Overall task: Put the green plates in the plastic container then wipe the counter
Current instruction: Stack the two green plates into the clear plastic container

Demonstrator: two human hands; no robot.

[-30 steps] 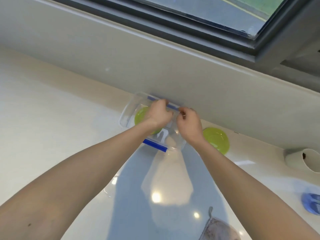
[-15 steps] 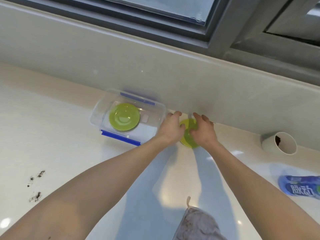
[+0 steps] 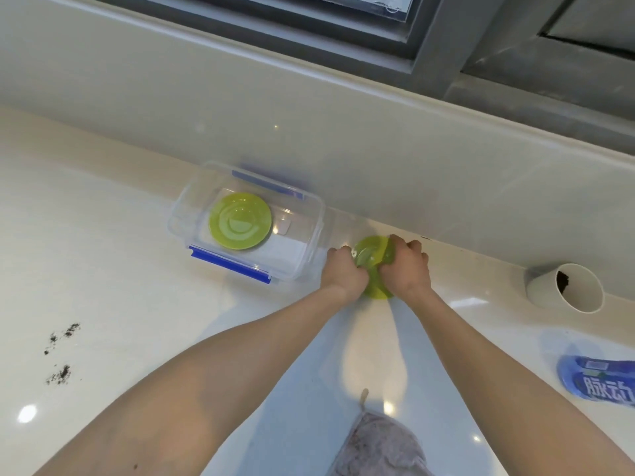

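A clear plastic container (image 3: 311, 249) with blue clips stands on the white counter by the back wall. One green plate (image 3: 240, 220) lies flat inside it. Just right of the container a second green plate (image 3: 372, 255) is tilted up off the counter, gripped from both sides. My left hand (image 3: 343, 271) holds its left edge and my right hand (image 3: 407, 269) holds its right edge. My fingers hide much of that plate.
Dark crumbs (image 3: 60, 352) dirty the counter at the left. A grey cloth (image 3: 378, 444) lies at the near edge. A white pipe end (image 3: 567, 286) sticks out at the right, and a blue bottle (image 3: 601, 383) lies below it.
Both hands left the container, where one plate now lies, moved right and closed on the second plate, which has tilted up from the counter.
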